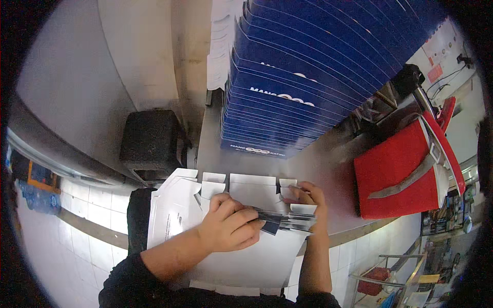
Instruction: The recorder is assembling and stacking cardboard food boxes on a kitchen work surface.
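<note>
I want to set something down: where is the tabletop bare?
Between the blue stack and the red bag, the grey tabletop is bare. Crowded: the near side, with white cardboard, the left hand and the right hand.

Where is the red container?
In the head view, the red container is at right, beyond the right hand, lower right of the blue stack.

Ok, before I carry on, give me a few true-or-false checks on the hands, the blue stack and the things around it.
1. The left hand is over the white card sheets. True.
2. The right hand rests on the blue stack. False: the right hand is at the right side of the white card sheets, apart from the blue stack.
3. A grey strap crosses the red bag. True.
4. The black stool is right of both hands. False: the black stool is to their left.
</note>
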`<state>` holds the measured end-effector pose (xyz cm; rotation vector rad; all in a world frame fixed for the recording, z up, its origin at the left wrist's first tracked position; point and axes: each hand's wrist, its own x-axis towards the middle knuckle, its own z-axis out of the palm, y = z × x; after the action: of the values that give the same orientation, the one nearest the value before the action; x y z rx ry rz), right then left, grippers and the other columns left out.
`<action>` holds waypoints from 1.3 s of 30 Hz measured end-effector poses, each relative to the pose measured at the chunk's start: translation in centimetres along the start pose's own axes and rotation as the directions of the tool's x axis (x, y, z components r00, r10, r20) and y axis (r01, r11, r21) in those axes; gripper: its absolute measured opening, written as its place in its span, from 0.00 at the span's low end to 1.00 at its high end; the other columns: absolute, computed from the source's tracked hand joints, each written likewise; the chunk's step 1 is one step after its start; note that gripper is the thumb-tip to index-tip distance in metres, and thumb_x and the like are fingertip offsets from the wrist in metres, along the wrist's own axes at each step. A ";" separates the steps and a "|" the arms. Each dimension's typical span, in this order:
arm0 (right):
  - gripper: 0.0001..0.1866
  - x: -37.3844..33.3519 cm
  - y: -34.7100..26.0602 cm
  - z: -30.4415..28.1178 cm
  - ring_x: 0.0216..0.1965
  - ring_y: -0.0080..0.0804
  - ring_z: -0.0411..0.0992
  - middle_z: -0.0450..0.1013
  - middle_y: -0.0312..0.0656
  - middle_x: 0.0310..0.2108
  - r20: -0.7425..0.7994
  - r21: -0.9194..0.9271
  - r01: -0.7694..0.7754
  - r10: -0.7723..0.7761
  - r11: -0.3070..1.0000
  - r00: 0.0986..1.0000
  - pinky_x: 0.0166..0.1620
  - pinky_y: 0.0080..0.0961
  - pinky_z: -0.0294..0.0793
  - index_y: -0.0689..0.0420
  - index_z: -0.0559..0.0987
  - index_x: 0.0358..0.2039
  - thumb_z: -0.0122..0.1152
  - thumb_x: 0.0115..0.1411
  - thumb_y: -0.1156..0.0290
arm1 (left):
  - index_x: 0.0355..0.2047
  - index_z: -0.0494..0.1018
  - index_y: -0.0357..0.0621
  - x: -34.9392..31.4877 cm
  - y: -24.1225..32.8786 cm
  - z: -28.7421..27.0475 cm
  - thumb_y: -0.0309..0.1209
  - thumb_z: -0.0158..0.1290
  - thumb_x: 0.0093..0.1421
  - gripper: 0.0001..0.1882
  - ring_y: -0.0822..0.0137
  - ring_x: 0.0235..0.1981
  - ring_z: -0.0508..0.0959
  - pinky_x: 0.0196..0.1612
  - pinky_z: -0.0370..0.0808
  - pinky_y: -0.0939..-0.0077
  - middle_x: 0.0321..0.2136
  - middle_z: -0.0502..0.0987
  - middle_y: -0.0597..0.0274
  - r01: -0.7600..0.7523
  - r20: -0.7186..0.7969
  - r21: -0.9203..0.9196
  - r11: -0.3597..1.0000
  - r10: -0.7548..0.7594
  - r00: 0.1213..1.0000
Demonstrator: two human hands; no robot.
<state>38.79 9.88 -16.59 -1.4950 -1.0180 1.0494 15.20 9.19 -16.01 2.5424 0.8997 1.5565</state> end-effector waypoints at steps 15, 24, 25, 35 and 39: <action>0.07 0.0 0.5 -0.8 0.35 0.33 0.77 0.74 0.42 0.36 0.058 -0.449 0.412 -0.434 0.793 0.899 0.40 0.30 0.82 0.65 0.80 0.33 0.67 0.53 0.78 | 0.35 0.75 0.53 -0.2 -0.2 0.1 0.33 0.65 0.39 0.19 0.64 0.30 0.71 0.38 0.63 0.61 0.36 0.74 0.69 -0.013 0.027 -0.009 1.000 0.013 1.000; 0.11 -1.1 -2.1 -1.4 0.34 0.29 0.77 0.79 0.41 0.32 0.114 -0.363 0.390 -0.375 0.846 0.920 0.40 0.25 0.75 0.59 0.81 0.31 0.65 0.45 0.85 | 0.37 0.79 0.53 -0.3 0.0 -0.4 0.32 0.63 0.42 0.18 0.67 0.32 0.70 0.42 0.64 0.66 0.35 0.73 0.69 0.024 0.000 -0.031 0.999 -0.024 1.000; 0.11 -1.2 -2.1 -1.7 0.32 0.29 0.77 0.79 0.41 0.30 0.113 -0.318 0.352 -0.334 0.880 0.936 0.39 0.23 0.75 0.60 0.80 0.31 0.65 0.46 0.86 | 0.37 0.79 0.53 -0.2 0.0 -0.2 0.32 0.63 0.42 0.18 0.67 0.32 0.70 0.42 0.64 0.66 0.35 0.73 0.69 0.023 -0.002 -0.033 0.999 -0.023 1.000; 0.06 -2.5 -2.5 -2.5 0.34 0.36 0.79 0.79 0.48 0.31 0.196 0.193 0.262 -0.299 0.946 0.934 0.41 0.31 0.78 0.64 0.78 0.28 0.64 0.50 0.86 | 0.36 0.74 0.48 0.1 -0.1 0.3 0.31 0.63 0.42 0.18 0.58 0.38 0.71 0.43 0.66 0.61 0.39 0.73 0.60 0.118 0.046 0.014 0.993 -0.119 0.992; 0.05 -2.8 -3.0 -2.6 0.32 0.40 0.79 0.79 0.49 0.27 0.262 0.193 0.341 -0.383 0.920 0.886 0.40 0.34 0.80 0.64 0.78 0.25 0.66 0.49 0.85 | 0.35 0.69 0.49 1.1 -0.2 0.0 0.32 0.62 0.41 0.20 0.57 0.40 0.71 0.47 0.65 0.52 0.40 0.75 0.62 0.144 0.070 0.006 0.990 -0.144 0.987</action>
<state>40.25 7.02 -13.02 -0.9951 -1.3450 1.0632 15.50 9.93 -15.17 2.4540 1.0499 1.4185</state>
